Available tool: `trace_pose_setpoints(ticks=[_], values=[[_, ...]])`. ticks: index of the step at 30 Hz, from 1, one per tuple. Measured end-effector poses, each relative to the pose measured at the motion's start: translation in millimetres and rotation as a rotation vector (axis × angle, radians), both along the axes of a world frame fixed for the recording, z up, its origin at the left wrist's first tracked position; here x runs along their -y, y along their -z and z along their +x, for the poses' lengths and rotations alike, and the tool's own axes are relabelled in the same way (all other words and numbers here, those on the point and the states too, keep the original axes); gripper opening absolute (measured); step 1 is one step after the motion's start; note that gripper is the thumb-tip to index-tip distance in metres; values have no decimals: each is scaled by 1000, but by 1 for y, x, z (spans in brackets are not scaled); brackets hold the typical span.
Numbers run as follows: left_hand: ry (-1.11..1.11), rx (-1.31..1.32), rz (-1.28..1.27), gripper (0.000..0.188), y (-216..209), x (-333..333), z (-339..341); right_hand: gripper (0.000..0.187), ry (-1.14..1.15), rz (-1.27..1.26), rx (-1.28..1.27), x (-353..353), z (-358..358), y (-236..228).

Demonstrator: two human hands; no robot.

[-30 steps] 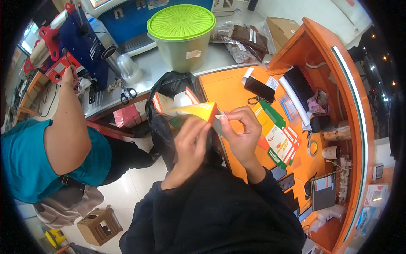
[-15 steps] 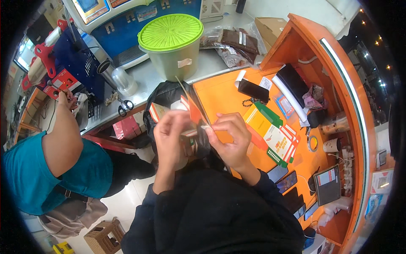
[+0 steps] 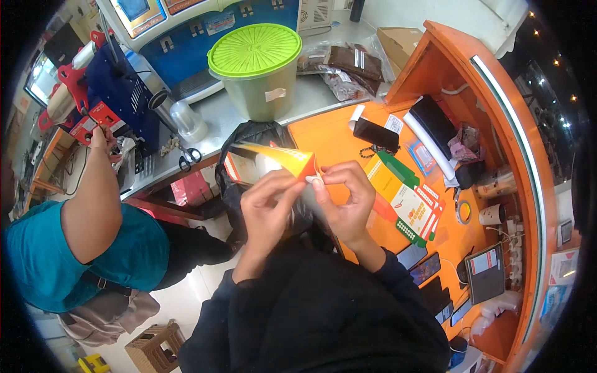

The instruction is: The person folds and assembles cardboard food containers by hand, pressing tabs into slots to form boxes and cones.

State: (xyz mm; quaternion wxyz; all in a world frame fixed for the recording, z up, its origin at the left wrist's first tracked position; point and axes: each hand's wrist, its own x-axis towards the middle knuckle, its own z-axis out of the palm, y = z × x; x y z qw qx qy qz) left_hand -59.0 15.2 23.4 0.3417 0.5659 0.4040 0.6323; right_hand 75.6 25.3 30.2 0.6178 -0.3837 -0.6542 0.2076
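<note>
A thin yellow and orange printed card point(image 3: 290, 160) with white dots hangs in front of me above the counter's edge. It is bent and tilted, its pointed end towards the left. My left hand point(image 3: 266, 204) pinches its lower edge between thumb and fingers. Close beside it, my right hand point(image 3: 346, 196) is closed at the card's right corner, with a small white strip point(image 3: 314, 181) at its thumb and fingertips. Whether the strip is still stuck to the card, I cannot tell. Below the card, a black plastic bag point(image 3: 249, 133) holds other printed cardboard pieces, partly hidden by my hands.
Flat printed cardboard sheets point(image 3: 398, 196) lie right on the orange counter point(image 3: 317, 133), near several phones point(image 3: 426, 268). Behind stands a tub with a green lid point(image 3: 255, 50). Scissors point(image 3: 189, 158) lie on the metal counter. A co-worker in a teal shirt point(image 3: 40, 255) reaches towards a sealing machine point(image 3: 115, 93).
The card has swung from nearly upright to leaning left, its printed face now showing. My left hand has come right to its edge, beside my right hand, which stays near the same place.
</note>
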Motion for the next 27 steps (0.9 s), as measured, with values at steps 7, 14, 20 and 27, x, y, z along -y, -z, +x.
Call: trace_pose_setpoints(ticks=[7,14,20,27], values=[[72,-8,-86,11,-9,5,-5,13,76,109,-7,0,-3,4],[-46,255,-81,11,-6,9,-8,11,103,157,133,4,-27,-3],[1,-35,30,12,-11,9,-18,10,99,81,92,4,-26,3],[-335,-167,-44,22,-8,23,-7,41,-7,-140,133,15,-66,49]])
